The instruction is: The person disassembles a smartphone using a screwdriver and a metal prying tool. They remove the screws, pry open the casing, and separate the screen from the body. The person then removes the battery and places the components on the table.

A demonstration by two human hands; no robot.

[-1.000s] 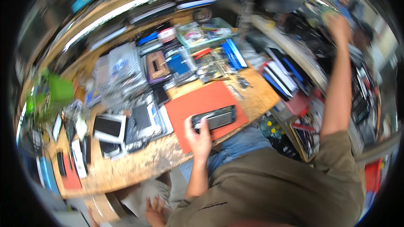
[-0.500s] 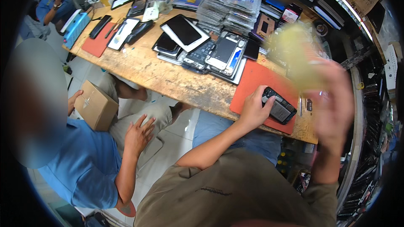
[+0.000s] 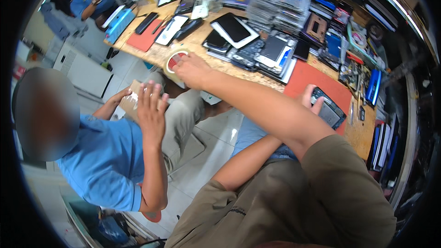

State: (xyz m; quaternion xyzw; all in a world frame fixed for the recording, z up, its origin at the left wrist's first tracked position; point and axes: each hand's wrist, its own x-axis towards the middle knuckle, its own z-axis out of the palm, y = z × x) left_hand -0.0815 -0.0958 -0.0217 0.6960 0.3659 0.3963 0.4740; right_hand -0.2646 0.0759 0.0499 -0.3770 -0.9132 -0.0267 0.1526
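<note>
My right hand (image 3: 192, 70) is stretched across to the left, over the table's front edge, with its fingers closed on a wide roll of yellowish tape (image 3: 171, 73) with a red inner core. Under my right forearm, my left hand (image 3: 311, 98) grips an opened black phone (image 3: 331, 114), its inner parts bare, over a red-orange mat (image 3: 301, 76). Part of the left wrist and palm is hidden by the right forearm. Beside the tape, a seated person in blue holds a brown cardboard box (image 3: 130, 105) in one hand and lifts the other hand (image 3: 151, 110), fingers spread.
Stacked phones and tablets (image 3: 275, 50) lie mid-table, in front of piled clear plastic packs (image 3: 291, 4). Tools and small parts (image 3: 353, 76) crowd the right side. A second red mat (image 3: 142, 39) and a blue box (image 3: 120, 24) sit at the far left.
My right hand has swung the tape roll from the right side across to the seated person on the left. That person's free hand has risen. My left hand still grips the phone.
</note>
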